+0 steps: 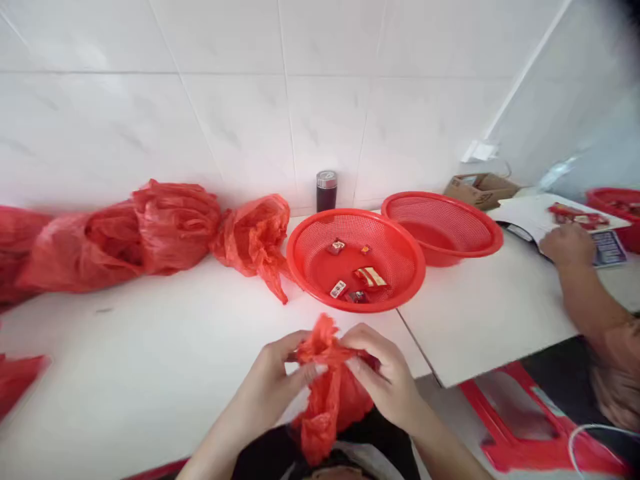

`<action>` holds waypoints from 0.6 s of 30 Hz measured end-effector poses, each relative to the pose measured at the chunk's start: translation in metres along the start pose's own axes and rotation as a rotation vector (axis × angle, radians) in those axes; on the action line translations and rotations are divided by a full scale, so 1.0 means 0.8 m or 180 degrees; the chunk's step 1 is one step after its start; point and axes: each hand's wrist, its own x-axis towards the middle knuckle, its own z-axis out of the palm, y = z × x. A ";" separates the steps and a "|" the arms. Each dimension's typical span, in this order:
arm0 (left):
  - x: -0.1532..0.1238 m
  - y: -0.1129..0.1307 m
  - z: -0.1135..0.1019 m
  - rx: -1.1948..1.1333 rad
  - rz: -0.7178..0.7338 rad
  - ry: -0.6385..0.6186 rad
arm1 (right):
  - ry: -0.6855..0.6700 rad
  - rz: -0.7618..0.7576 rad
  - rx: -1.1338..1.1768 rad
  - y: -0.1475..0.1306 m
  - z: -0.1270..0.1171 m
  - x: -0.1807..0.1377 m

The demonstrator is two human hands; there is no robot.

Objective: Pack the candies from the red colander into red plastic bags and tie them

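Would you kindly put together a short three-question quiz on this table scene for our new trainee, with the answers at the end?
1. What do the person's left hand and right hand both hold?
a) a brown cardboard box
b) a crumpled red plastic bag
c) a white power cable

2. Fill in the blank: seen from the camera, the round red mesh basket with small items scattered inside has a second round red mesh basket on its ____ side.

3. True or false: a dark cylindrical flask with a silvery lid stands inside the second basket.

Key:
1. b
2. right
3. False; the dark cylindrical flask stands behind the first basket, near the white tiled wall.
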 end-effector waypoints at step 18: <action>-0.096 -0.069 -0.099 -0.0485 0.0168 0.3187 | -0.0879 -0.0475 -0.0858 -0.034 -0.075 0.016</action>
